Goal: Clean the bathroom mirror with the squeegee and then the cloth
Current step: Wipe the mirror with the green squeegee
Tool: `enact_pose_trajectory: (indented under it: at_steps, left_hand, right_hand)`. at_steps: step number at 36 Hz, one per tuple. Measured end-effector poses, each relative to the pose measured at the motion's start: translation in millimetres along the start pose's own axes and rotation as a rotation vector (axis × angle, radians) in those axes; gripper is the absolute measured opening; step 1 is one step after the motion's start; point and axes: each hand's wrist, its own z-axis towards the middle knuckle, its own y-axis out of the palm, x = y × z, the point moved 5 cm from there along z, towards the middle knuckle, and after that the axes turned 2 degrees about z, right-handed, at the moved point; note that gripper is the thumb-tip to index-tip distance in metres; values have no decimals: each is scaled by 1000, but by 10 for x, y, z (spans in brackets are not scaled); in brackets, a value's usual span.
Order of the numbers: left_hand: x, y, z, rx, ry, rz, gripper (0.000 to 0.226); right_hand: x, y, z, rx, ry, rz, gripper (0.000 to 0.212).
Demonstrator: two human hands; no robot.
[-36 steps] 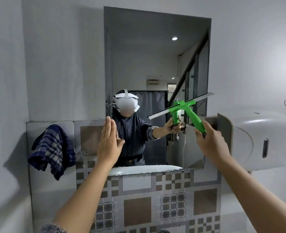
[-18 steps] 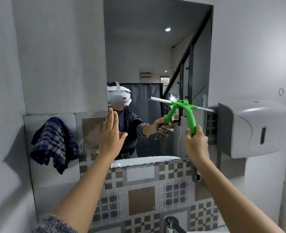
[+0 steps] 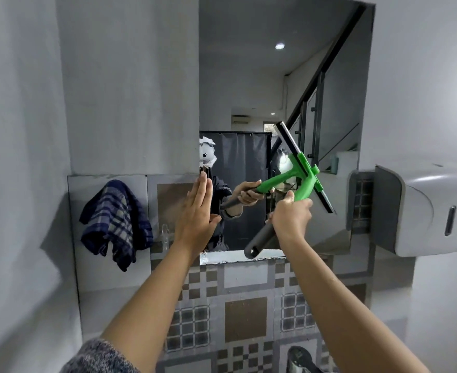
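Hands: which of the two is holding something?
The right hand, gripping the green plastic squeegee by its handle. The left hand is open, flat and empty beside the mirror.

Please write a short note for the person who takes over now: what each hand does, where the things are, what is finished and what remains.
Right hand: closed around the squeegee handle, blade tilted steeply against the right part of the mirror.
Left hand: open and flat, empty, at the mirror's lower left edge.
Cloth: blue checked, hanging on the wall left of the mirror, untouched.
Done: squeegee is in hand and at the glass; how much is already wiped cannot be told.
Left: finish the squeegee strokes, then take the cloth and wipe the mirror.
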Motion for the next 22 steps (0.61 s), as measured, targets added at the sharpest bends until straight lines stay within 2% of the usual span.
enact_pose_trajectory:
  at_steps: [7,11,14,22]
  left_hand:
    - [8,4,-11,33,32,58,86]
    - [9,-14,-5,47,25,57,89]
    - [16,-21,-14,47,29,67,90]
    - [-9,13,-39,34,30,21,94]
  right_hand:
    - [-81,163,-119,-25,-3,31,28]
    - [-122,234,-189,-51,-58,15,21]
    - [-122,308,-258,-70,-96,-1,24]
    - [-128,411,-380,-110,-242,-199,28]
